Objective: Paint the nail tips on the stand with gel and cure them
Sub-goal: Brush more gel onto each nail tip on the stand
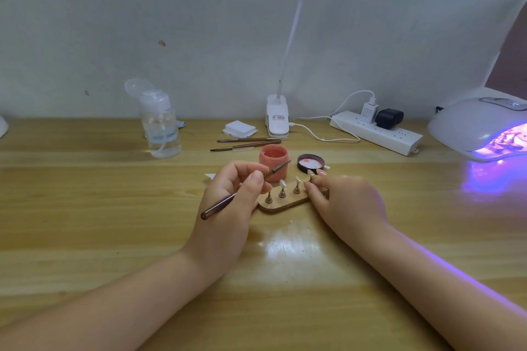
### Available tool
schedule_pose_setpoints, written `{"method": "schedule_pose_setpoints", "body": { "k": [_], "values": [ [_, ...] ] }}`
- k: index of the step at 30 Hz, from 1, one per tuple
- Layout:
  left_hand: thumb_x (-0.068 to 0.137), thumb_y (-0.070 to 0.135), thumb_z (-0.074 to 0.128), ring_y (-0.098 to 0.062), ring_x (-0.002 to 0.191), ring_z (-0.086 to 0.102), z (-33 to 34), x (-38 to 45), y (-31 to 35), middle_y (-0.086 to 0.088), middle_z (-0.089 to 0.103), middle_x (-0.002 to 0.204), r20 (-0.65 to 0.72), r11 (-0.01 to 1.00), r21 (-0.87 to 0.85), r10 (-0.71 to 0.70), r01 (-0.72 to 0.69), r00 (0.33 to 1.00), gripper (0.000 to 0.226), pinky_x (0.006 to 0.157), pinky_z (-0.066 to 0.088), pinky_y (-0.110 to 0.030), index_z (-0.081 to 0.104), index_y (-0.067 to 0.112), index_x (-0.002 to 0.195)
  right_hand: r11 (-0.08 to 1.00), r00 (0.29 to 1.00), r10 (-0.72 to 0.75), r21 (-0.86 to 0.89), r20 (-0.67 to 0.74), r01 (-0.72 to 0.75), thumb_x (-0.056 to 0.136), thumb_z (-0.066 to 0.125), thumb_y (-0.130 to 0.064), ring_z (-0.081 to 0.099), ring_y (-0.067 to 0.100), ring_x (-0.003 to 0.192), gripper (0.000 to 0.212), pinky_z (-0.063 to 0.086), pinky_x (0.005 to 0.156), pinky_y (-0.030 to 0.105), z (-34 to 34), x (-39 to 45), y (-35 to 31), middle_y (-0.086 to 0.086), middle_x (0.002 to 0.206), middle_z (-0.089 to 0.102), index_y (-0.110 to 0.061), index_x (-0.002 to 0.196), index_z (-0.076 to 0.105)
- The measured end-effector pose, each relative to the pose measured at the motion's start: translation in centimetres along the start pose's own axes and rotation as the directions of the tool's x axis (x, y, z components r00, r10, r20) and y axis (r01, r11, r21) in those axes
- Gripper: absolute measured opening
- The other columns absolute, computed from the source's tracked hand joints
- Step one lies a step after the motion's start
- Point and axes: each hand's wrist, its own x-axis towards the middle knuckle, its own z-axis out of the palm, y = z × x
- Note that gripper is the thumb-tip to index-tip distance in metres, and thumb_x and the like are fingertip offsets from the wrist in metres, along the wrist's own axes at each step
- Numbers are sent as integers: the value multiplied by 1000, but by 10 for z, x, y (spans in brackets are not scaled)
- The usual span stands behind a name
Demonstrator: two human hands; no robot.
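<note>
A small wooden stand (281,206) lies at the middle of the table with several pegs, some carrying pale nail tips (283,183). My left hand (231,202) holds a thin brown brush (228,200), its tip pointing up and right toward the open pink gel jar (273,161). My right hand (346,199) rests at the stand's right end, its fingertips pinching the rightmost peg there. The jar's dark lid (310,163) lies upside down to the right of the jar. A white curing lamp (482,128) glows purple at the far right.
Two spare brushes (245,144) lie behind the jar. A clear pump bottle (159,125) stands at the back left, white pads (239,128) and a clip lamp base (277,120) at the back middle, a power strip (376,131) with cables at the back right.
</note>
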Motion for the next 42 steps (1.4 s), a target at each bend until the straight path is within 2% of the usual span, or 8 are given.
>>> {"method": "schedule_pose_setpoints", "body": {
  "k": [8,13,15,23,26,28,33,42],
  "values": [
    [86,30,55,-8,85,63,0,0,-1,9,68,79,-4,1000,16,-21,21,1000,16,91,53,-52,66,21,93,996,1000,6,90,-5,-6,95,52,-38,62,22,87,24,50,66,32,-2,3,3,-3,89,71,-26,97,73],
    [97,14,57,5,75,64,-2,2,0,14,72,78,-18,987,139,83,-79,996,13,69,47,-9,67,22,94,992,999,-9,128,-41,14,93,56,-36,62,23,81,20,43,59,29,-4,0,1,-1,83,70,-25,97,73],
    [94,11,61,7,65,62,-4,9,6,18,71,73,-33,975,182,137,-129,990,15,58,41,-3,70,23,93,984,997,-15,175,-71,27,91,59,-35,62,24,77,18,44,59,29,-5,-1,0,0,80,70,-24,96,73],
    [92,28,62,8,58,59,-16,72,33,22,68,64,-83,871,469,207,-145,975,19,55,40,-5,69,29,74,951,989,-60,292,-132,96,83,68,-27,51,15,57,7,48,58,31,-10,-11,-6,-7,72,70,-21,82,68],
    [93,33,54,-1,58,60,-11,96,40,10,72,72,-9,763,642,109,-78,994,27,58,46,-30,70,20,77,950,992,-75,296,-105,103,80,69,-27,50,13,55,6,47,56,29,-10,-14,-7,-9,70,69,-22,79,65],
    [92,33,49,-21,73,65,-6,110,43,-7,73,82,33,673,737,50,-58,998,32,70,51,-43,70,9,86,944,991,-84,311,-102,112,78,69,-26,48,11,52,6,45,55,27,-11,-16,-8,-11,68,67,-23,77,64],
    [93,29,46,-30,83,64,7,132,39,-10,73,94,72,496,868,-71,-27,995,32,73,47,-35,70,8,97,913,980,-181,356,-80,197,78,71,-23,51,11,50,8,46,53,29,-11,-21,-12,-12,69,68,-20,75,64],
    [92,24,50,-30,90,65,19,138,23,-10,71,93,100,463,886,-180,-5,979,25,73,45,-33,69,7,95,884,973,-228,409,-45,226,82,71,-22,46,-3,48,8,46,56,29,-9,-17,-10,-13,73,67,-20,78,64]
  ]
}}
